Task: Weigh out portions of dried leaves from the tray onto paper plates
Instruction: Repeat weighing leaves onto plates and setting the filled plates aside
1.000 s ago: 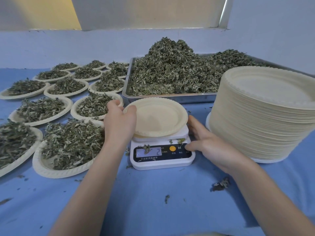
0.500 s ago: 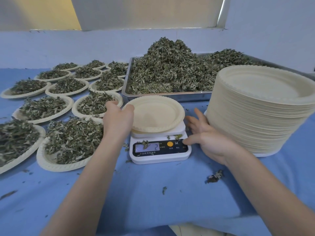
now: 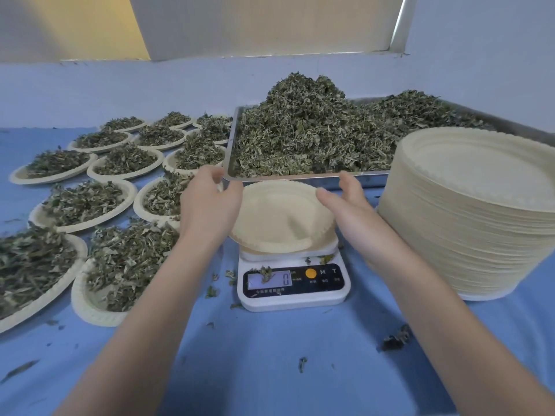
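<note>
left hand (image 3: 210, 202) — fingers loosely open, above empty plate's (image 3: 282, 220) left rim | right hand (image 3: 345, 202) — open, at right rim | plate on scale (image 3: 292, 283), near tray (image 3: 354, 178) of leaves (image 3: 315, 136)

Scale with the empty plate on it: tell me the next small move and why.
Probably reach both hands into the tray and lift a first handful of dried leaves onto the empty plate. The scale display appears to read 0, the plate holds nothing, and the left hand and right hand hover open just before the tray's near rim.
</note>
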Demonstrator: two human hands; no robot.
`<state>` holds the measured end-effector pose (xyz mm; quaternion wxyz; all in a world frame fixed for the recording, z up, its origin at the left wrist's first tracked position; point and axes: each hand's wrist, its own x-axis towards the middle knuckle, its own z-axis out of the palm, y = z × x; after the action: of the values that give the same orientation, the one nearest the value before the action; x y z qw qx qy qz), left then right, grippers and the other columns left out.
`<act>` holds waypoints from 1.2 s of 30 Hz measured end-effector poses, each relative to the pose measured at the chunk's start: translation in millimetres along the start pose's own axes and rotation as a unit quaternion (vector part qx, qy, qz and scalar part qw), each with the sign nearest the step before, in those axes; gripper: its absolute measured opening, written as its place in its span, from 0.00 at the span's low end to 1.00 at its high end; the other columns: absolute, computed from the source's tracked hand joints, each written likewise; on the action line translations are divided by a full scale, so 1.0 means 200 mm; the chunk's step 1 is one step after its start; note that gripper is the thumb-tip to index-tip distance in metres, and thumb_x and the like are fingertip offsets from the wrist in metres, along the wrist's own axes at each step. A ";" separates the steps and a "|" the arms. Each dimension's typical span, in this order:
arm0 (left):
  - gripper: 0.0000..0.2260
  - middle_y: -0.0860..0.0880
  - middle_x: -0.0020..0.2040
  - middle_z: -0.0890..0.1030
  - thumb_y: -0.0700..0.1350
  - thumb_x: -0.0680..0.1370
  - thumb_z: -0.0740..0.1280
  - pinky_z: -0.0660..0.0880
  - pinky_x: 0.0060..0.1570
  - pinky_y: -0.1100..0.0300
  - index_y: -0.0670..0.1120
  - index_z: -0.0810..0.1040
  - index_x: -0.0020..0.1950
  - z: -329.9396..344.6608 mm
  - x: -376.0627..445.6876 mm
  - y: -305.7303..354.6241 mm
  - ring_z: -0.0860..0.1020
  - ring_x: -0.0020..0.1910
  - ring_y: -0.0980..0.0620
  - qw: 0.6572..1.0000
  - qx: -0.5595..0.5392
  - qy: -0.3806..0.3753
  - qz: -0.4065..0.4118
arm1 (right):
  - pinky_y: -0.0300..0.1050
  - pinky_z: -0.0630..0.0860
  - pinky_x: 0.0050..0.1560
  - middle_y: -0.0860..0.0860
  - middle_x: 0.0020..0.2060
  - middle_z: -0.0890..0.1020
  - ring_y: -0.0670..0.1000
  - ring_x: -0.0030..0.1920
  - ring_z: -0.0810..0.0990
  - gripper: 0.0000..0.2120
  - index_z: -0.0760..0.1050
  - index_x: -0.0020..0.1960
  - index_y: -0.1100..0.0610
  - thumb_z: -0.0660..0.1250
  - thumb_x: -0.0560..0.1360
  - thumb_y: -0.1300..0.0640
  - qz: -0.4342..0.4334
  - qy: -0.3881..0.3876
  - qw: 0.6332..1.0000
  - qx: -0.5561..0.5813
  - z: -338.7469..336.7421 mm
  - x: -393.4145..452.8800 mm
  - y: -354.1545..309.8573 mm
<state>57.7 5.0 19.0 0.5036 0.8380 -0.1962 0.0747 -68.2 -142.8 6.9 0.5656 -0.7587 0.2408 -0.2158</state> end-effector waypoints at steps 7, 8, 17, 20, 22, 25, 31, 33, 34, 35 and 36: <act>0.11 0.51 0.49 0.77 0.46 0.78 0.62 0.63 0.31 0.67 0.47 0.76 0.58 0.09 0.29 0.12 0.70 0.35 0.63 0.986 0.110 -0.097 0.076 | 0.48 0.64 0.63 0.54 0.71 0.67 0.55 0.69 0.68 0.28 0.52 0.77 0.54 0.55 0.80 0.47 0.019 0.054 0.994 -0.090 0.10 0.40 -0.18; 0.10 0.50 0.49 0.77 0.45 0.78 0.61 0.65 0.34 0.64 0.47 0.76 0.58 0.11 0.35 0.13 0.72 0.38 0.59 0.983 0.125 -0.116 0.075 | 0.46 0.66 0.59 0.56 0.69 0.69 0.56 0.66 0.70 0.27 0.54 0.76 0.57 0.55 0.80 0.48 0.039 0.064 0.991 -0.107 0.12 0.47 -0.19; 0.16 0.37 0.62 0.75 0.35 0.78 0.56 0.77 0.54 0.50 0.36 0.70 0.66 0.31 0.83 0.08 0.77 0.51 0.43 0.910 0.268 -0.315 0.010 | 0.47 0.71 0.60 0.58 0.66 0.72 0.59 0.63 0.72 0.22 0.70 0.66 0.60 0.54 0.79 0.48 0.170 0.001 0.911 -0.375 0.18 1.02 -0.13; 0.13 0.38 0.60 0.74 0.32 0.78 0.57 0.79 0.39 0.55 0.36 0.70 0.63 0.39 0.85 0.07 0.76 0.39 0.48 0.891 0.241 -0.383 -0.024 | 0.50 0.64 0.69 0.59 0.73 0.65 0.59 0.71 0.65 0.24 0.64 0.73 0.61 0.50 0.82 0.50 0.153 -0.069 0.899 -0.404 0.25 1.05 -0.14; 0.15 0.41 0.46 0.73 0.32 0.79 0.53 0.79 0.35 0.53 0.36 0.68 0.65 0.42 0.86 0.08 0.73 0.31 0.49 0.894 0.189 -0.403 -0.057 | 0.50 0.59 0.70 0.59 0.74 0.61 0.58 0.73 0.61 0.25 0.61 0.74 0.62 0.47 0.83 0.48 0.132 -0.122 0.909 -0.376 0.30 1.03 -0.21; 0.16 0.37 0.45 0.74 0.34 0.79 0.53 0.80 0.40 0.46 0.37 0.67 0.67 0.39 0.88 0.13 0.74 0.30 0.47 0.894 0.152 -0.414 -0.083 | 0.52 0.57 0.71 0.58 0.76 0.57 0.58 0.74 0.58 0.26 0.57 0.76 0.60 0.44 0.84 0.47 0.106 -0.137 0.891 -0.421 0.30 1.04 -0.28; 0.16 0.36 0.51 0.74 0.38 0.82 0.52 0.80 0.33 0.48 0.37 0.63 0.69 0.34 0.86 0.18 0.80 0.40 0.38 0.873 0.201 -0.416 -0.155 | 0.54 0.60 0.69 0.55 0.76 0.56 0.58 0.74 0.58 0.22 0.52 0.77 0.49 0.44 0.84 0.49 0.149 -0.211 0.871 -0.417 0.29 0.97 -0.29; 0.12 0.39 0.42 0.74 0.39 0.82 0.53 0.78 0.33 0.52 0.35 0.70 0.60 0.38 0.84 0.17 0.77 0.35 0.42 0.881 0.171 -0.402 -0.182 | 0.49 0.64 0.62 0.56 0.73 0.63 0.58 0.72 0.63 0.20 0.59 0.76 0.52 0.47 0.84 0.53 0.156 -0.197 0.911 -0.327 0.34 0.94 -0.30; 0.11 0.40 0.39 0.75 0.39 0.82 0.53 0.78 0.33 0.53 0.36 0.73 0.54 0.40 0.84 0.14 0.76 0.33 0.43 0.894 0.144 -0.383 -0.183 | 0.49 0.65 0.61 0.58 0.71 0.67 0.58 0.69 0.67 0.19 0.63 0.73 0.54 0.48 0.84 0.55 0.155 -0.191 0.923 -0.297 0.36 0.94 -0.28; 0.11 0.40 0.37 0.75 0.39 0.82 0.53 0.77 0.32 0.52 0.37 0.73 0.47 0.41 0.83 0.14 0.75 0.32 0.44 0.907 0.108 -0.360 -0.191 | 0.49 0.66 0.58 0.59 0.66 0.71 0.58 0.63 0.71 0.17 0.67 0.69 0.56 0.49 0.83 0.56 0.165 -0.161 0.939 -0.256 0.38 0.93 -0.28; 0.11 0.40 0.39 0.77 0.39 0.81 0.54 0.76 0.34 0.52 0.39 0.72 0.43 0.42 0.84 0.12 0.76 0.34 0.43 0.919 0.065 -0.333 -0.200 | 0.49 0.68 0.54 0.60 0.60 0.74 0.57 0.57 0.73 0.16 0.70 0.65 0.58 0.50 0.83 0.55 0.169 -0.143 0.950 -0.221 0.39 0.93 -0.28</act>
<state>195.7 -121.2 52.2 0.3580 0.8672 -0.1752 -0.2986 132.5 -183.9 50.9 0.4399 -0.8360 0.3238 0.0519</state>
